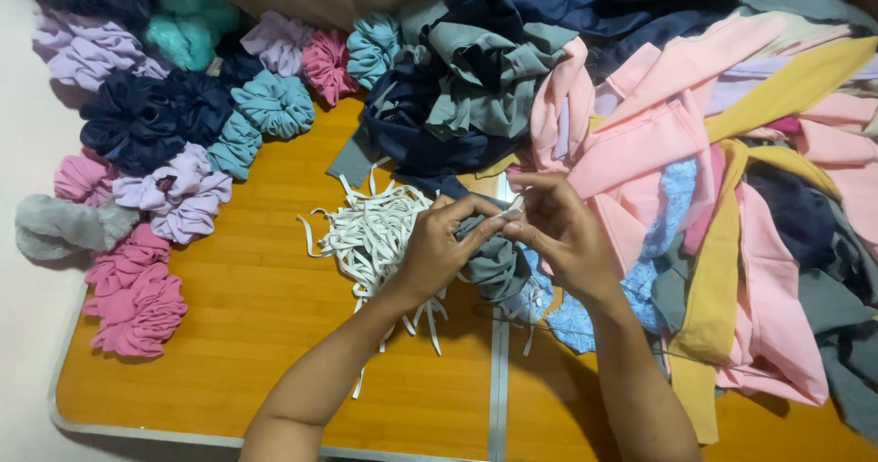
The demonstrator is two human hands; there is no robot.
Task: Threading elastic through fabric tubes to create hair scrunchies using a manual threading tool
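Both forearms reach over the desk [256, 334], left hand [437, 253] gripping a grey fabric tube [494, 263] steady while right hand [558, 233] pinches white elastic [514, 208] at its opening, beside the elastic pile [370, 233].
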